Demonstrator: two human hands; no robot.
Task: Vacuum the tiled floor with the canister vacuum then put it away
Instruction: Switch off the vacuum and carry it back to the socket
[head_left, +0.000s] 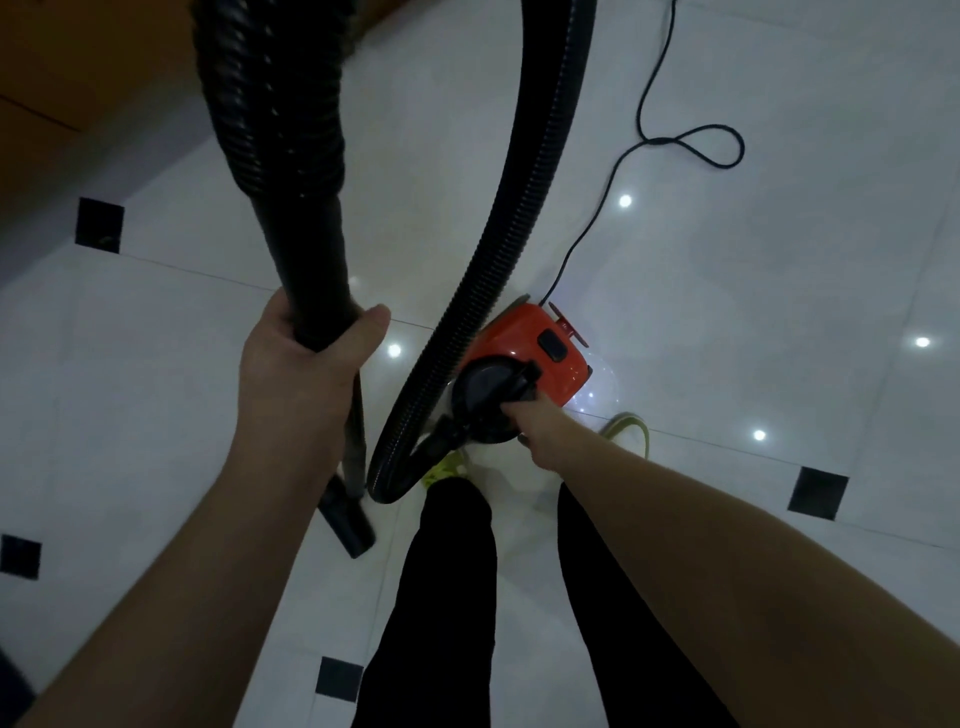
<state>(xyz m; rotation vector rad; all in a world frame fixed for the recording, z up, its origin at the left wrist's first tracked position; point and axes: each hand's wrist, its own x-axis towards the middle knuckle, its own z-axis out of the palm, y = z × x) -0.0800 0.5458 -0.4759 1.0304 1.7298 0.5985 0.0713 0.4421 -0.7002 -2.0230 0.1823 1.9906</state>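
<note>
White tiles under unlabelled orange vacuum.

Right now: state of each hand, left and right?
Left hand: grips the black wand, fingers and thumb curled round it.
Right hand: holds the orange canister by its black handle.

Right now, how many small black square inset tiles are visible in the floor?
4. One far left near the dark wood edge, one at the left border, one low between left arm and legs, one right. Others may be hidden under the arms, legs or vacuum.
</note>
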